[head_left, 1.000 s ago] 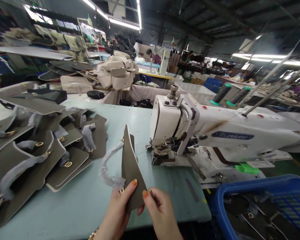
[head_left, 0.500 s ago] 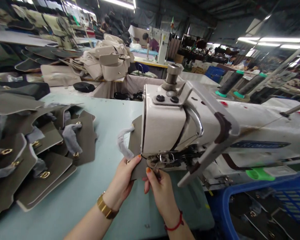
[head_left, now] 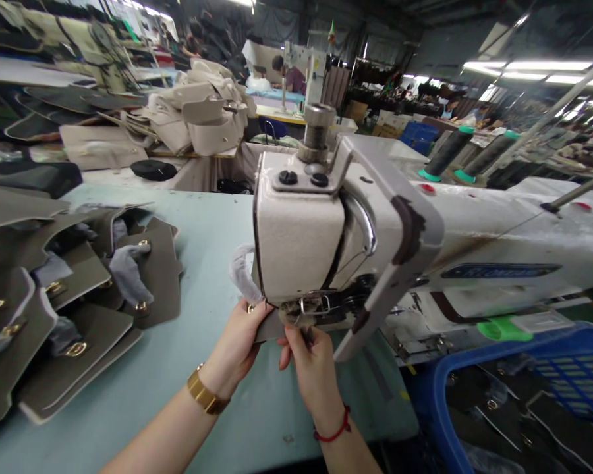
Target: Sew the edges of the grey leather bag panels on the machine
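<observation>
A grey-brown bag panel (head_left: pixel 271 328) lies under the head of a white sewing machine (head_left: pixel 299 247), which hides most of it. Its handle (head_left: pixel 245 275), wrapped in pale film, curves out on the left side of the head. My left hand (head_left: pixel 241 334) grips the panel's near left part, thumb on top, close to the handle's gold ring. Just in front of the needle area, my right hand (head_left: pixel 307 362) pinches the panel's near edge between thumb and fingers. The needle and the stitching are out of sight behind the machine head.
Several similar panels with wrapped handles (head_left: pixel 128 273) are heaped on the pale green tabletop (head_left: pixel 197 230) at left. A blue basket (head_left: pixel 442 375) holding more panels stands at right. Thread cones (head_left: pixel 447 155) rise behind the machine. Beige bags (head_left: pixel 212 125) are piled beyond.
The bag panel has slid further under the machine head, so less of it shows. Both hands have followed it slightly forward. The camera view has also shifted a little.
</observation>
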Motion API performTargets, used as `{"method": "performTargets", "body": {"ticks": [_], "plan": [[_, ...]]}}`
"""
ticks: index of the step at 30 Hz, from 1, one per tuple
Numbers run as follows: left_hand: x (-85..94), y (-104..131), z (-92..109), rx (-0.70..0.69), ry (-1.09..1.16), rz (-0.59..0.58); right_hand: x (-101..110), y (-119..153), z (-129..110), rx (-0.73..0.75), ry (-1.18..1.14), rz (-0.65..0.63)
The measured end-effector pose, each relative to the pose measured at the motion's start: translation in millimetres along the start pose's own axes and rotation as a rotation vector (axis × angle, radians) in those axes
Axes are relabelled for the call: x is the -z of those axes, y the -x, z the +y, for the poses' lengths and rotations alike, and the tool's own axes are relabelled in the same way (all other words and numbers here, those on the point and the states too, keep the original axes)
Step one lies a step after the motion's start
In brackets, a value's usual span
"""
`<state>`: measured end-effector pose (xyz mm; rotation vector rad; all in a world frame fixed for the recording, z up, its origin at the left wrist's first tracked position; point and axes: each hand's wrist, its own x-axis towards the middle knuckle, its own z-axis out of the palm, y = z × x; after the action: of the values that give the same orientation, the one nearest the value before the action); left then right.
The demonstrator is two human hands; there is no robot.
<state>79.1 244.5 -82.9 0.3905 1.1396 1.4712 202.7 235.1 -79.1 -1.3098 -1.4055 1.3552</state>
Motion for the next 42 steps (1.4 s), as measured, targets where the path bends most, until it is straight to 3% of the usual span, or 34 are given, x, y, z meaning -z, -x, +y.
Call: {"method": "performTargets", "body": {"ticks": [2, 6, 8, 13, 17, 25, 42], "plan": [[4.1, -1.4, -1.6, 0.009, -0.020, -0.071, 0.0, -0.3, 2.1, 0.024, -0.007, -0.006], [15.5, 0.1, 1.1, 0.108, -0.087, -0.331, 0.4, -0.5, 0.8, 0.038, -0.015, -0.011], [20.8, 2.5, 5.8, 0.142, -0.146, -0.392, 1.6, 0.3, -1.0, 0.030, 0.003, -0.015], [27.1, 4.9, 18.2, 0.222, -0.280, -0.332, 7.1, 3.9, -1.8, 0.066, 0.056, -0.076], [26.6, 1.6, 20.6, 0.192, -0.325, -0.368, 8.5, 3.6, 1.2, 0.068, 0.043, -0.094], [32.3, -3.8, 13.7, 0.155, -0.360, -0.442, 0.7, 1.6, 8.3, 0.140, -0.040, -0.041], [33.3, -13.5, 10.0, 0.153, -0.343, -0.460, -4.6, 2.0, 2.8, 0.100, -0.016, 0.051]]}}
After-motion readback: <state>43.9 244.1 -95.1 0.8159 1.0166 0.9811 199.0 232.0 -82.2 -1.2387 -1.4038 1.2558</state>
